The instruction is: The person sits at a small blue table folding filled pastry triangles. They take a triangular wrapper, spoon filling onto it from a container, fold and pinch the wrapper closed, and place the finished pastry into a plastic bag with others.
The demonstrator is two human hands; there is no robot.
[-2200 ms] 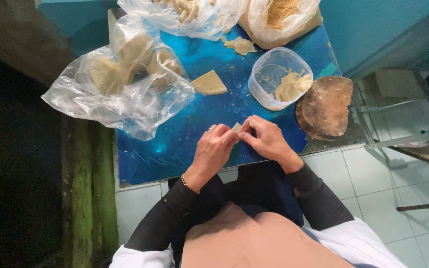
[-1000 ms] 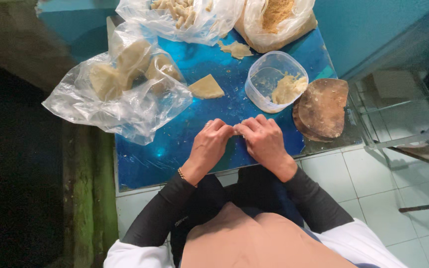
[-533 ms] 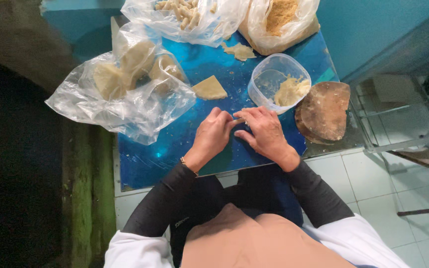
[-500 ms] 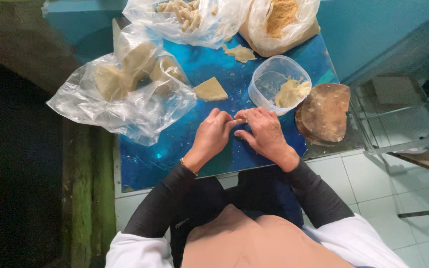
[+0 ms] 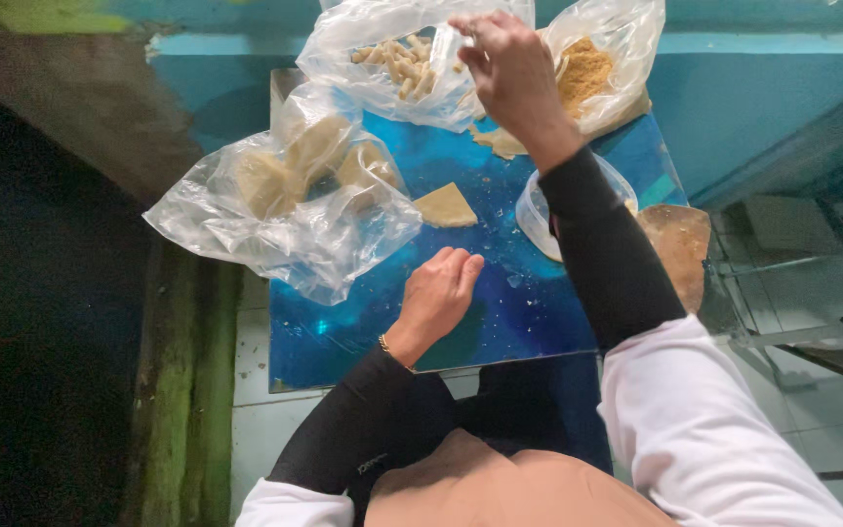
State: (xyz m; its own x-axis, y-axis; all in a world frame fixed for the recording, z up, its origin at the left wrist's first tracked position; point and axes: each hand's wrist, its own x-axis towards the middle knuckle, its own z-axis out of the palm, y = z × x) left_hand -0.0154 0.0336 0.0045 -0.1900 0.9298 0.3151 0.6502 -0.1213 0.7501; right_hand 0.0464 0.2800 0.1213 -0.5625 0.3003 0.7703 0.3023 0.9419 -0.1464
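— Above the bag of rolls (image 5: 397, 63), what does the right hand (image 5: 509, 68) do?
— Its fingers pinch a small pale piece. The left hand (image 5: 438, 298) rests loosely curled, holding nothing, on the desk (image 5: 500, 322) below the bag.

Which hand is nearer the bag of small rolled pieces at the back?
Right. The right hand is at the mouth of the bag of rolled pieces, touching its plastic. The left hand rests low on the blue table, well short of it.
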